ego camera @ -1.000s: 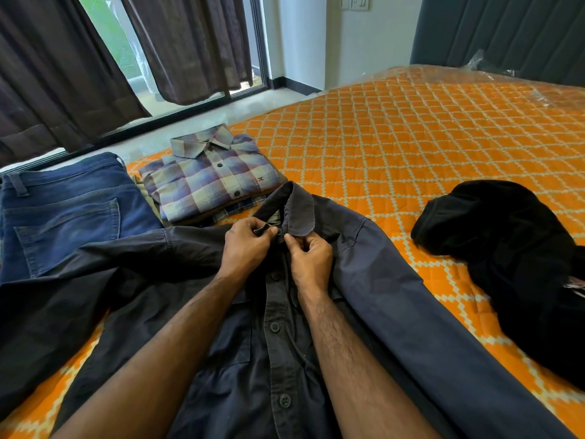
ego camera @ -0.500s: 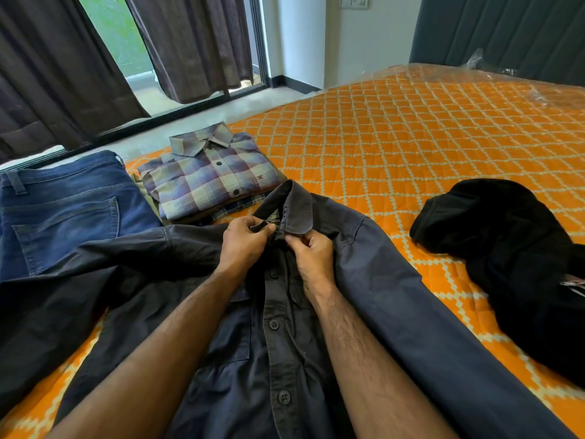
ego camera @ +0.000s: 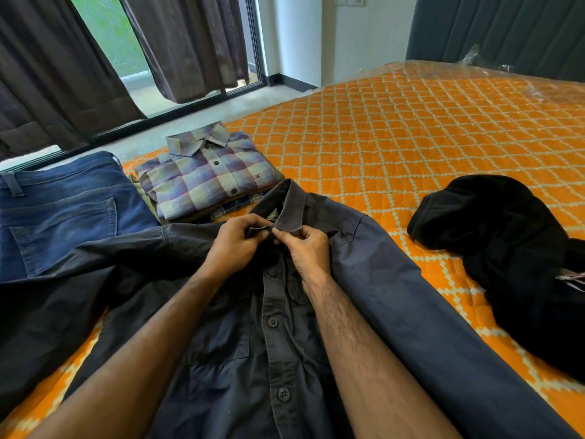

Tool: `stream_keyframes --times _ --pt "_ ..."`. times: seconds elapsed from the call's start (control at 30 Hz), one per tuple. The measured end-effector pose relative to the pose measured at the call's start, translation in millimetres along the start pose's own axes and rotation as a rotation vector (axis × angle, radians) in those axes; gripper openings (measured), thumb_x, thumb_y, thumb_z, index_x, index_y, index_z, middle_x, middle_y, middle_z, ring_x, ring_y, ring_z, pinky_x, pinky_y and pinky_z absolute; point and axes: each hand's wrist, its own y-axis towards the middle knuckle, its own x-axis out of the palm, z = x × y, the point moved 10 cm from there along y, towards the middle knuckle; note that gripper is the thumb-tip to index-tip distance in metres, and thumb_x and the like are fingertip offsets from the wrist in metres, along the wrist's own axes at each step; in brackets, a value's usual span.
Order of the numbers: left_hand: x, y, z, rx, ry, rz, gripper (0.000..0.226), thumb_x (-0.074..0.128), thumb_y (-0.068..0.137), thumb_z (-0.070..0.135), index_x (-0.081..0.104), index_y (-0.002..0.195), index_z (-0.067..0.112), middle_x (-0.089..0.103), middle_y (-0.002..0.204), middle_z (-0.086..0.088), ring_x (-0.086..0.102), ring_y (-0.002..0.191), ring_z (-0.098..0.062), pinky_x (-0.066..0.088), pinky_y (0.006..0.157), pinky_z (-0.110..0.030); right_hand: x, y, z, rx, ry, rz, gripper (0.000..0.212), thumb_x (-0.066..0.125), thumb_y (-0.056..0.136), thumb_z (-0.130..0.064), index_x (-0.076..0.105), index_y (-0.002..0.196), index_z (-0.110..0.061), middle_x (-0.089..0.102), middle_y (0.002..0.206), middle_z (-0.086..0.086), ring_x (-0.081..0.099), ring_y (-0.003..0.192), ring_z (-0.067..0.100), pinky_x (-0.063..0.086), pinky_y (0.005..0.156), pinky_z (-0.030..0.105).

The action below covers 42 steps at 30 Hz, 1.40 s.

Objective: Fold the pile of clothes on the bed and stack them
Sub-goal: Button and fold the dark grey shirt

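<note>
Pinching collar (ego camera: 289, 205) of dark shirt (ego camera: 253, 350) w/ both L hand (ego camera: 235, 240) & R hand (ego camera: 305, 251) on bed (ego camera: 395, 128).

Daylit room, wide-angle view, sharp at centre.

Daylight is admitted through the window (ego camera: 107, 39) at upper left, between dark curtains (ego camera: 190, 42); the glass is overexposed to pale green-white. The orange quilt (ego camera: 411, 128) is evenly and brightly lit, with glare seen on plastic wrap (ego camera: 474, 68) at the far edge. Detail is lost in the black garment (ego camera: 506, 248). Soft shadows are cast under the forearms. Straight lines are bowed near the frame edges; corners are slightly softened.
</note>
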Motion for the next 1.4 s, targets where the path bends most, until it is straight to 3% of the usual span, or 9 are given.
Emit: stream_keyframes --times 0.1,0.27,0.37,0.67,0.93,1.03,1.17,1.3,1.4 --pt "-2.3 -6.9 16.5 0.125 0.09 0.001 0.02 0.078 0.088 0.019 0.073 0.107 0.023 0.072 0.1 0.012 0.066 0.096 0.001 0.051 0.085 -0.017 1.2 1.6 1.5 0.011 0.012 -0.016 0.018 0.086 0.079 -0.019 0.08 0.092 -0.009 0.079 0.086 0.003 0.076 0.089 0.019 0.061 0.084 0.037" --pt "-1.4 0.2 31.2 0.267 0.299 0.024 0.018 0.078 0.085 0.012 0.071 0.101 0.016 0.068 0.096 0.004 0.065 0.09 -0.012 0.056 0.081 -0.037 3.1 -0.1 -3.6 -0.009 -0.004 -0.038 0.019 0.084 0.082 -0.017 0.079 0.096 -0.005 0.078 0.088 0.01 0.075 0.09 0.024 0.059 0.084 0.037" --pt "-1.4 1.9 37.4 0.302 0.38 0.062 0.016 0.072 0.086 0.008 0.071 0.102 0.013 0.065 0.096 0.0 0.062 0.091 -0.017 0.051 0.078 -0.031 3.8 0.2 -5.6 -0.02 -0.052 -0.052 0.018 0.083 0.084 -0.021 0.079 0.092 -0.005 0.078 0.084 0.009 0.075 0.088 0.025 0.058 0.082 0.04" --pt "9.4 14.3 31.3 0.309 0.409 0.027 0.012 0.064 0.09 0.005 0.065 0.101 0.01 0.061 0.097 -0.005 0.056 0.093 -0.025 0.047 0.081 -0.039 0.9 14.4 -51.3 -0.173 -0.588 -0.067 0.023 0.081 0.084 -0.037 0.075 0.082 -0.014 0.074 0.079 -0.003 0.069 0.078 0.013 0.053 0.069 0.035" --pt "30.5 12.4 36.1 0.372 0.286 -0.157 0.004 0.065 0.09 0.005 0.065 0.094 0.006 0.063 0.095 -0.007 0.056 0.093 -0.021 0.045 0.083 -0.034 -7.4 32.1 -29.0 0.199 -0.257 -0.036 0.027 0.08 0.087 -0.03 0.068 0.068 -0.014 0.065 0.063 0.0 0.059 0.057 0.017 0.054 0.061 0.035" --pt "49.1 -0.2 45.3 0.425 0.201 -0.161 0.005 0.062 0.087 0.009 0.065 0.09 0.006 0.065 0.091 -0.005 0.058 0.087 -0.018 0.046 0.077 -0.029 -9.6 39.5 -37.7 0.093 -0.319 -0.001 0.043 0.079 0.088 -0.026 0.059 0.052 -0.018 0.059 0.051 -0.001 0.056 0.053 0.021 0.05 0.06 0.039" --pt "27.0 10.3 20.1 0.254 0.042 0.019 0.008 0.065 0.096 0.013 0.065 0.088 0.012 0.063 0.082 0.008 0.059 0.077 -0.005 0.045 0.071 -0.017 -11.6 27.0 -34.4 -0.011 -0.131 -0.099 0.004 0.074 0.091 -0.013 0.077 0.09 -0.01 0.077 0.087 0.008 0.073 0.085 0.024 0.06 0.082 0.042" --pt "23.1 13.4 18.7 0.17 0.044 0.037 0.012 0.068 0.095 0.018 0.068 0.086 0.012 0.066 0.079 0.007 0.061 0.075 -0.006 0.043 0.065 -0.014 -17.6 15.0 -44.2 -0.181 -0.137 -0.198 0.013 0.073 0.089 0.002 0.074 0.099 -0.006 0.076 0.092 0.003 0.072 0.086 0.008 0.056 0.078 0.022" --pt "22.5 15.4 13.3 0.116 0.036 0.033 0.011 0.067 0.094 0.021 0.07 0.085 0.015 0.069 0.08 0.005 0.064 0.077 -0.009 0.048 0.067 -0.022 -14.2 8.5 -45.5 -0.214 -0.144 -0.267 0.02 0.074 0.086 0.006 0.074 0.104 -0.005 0.077 0.1 0.005 0.073 0.093 0.008 0.057 0.083 0.02"
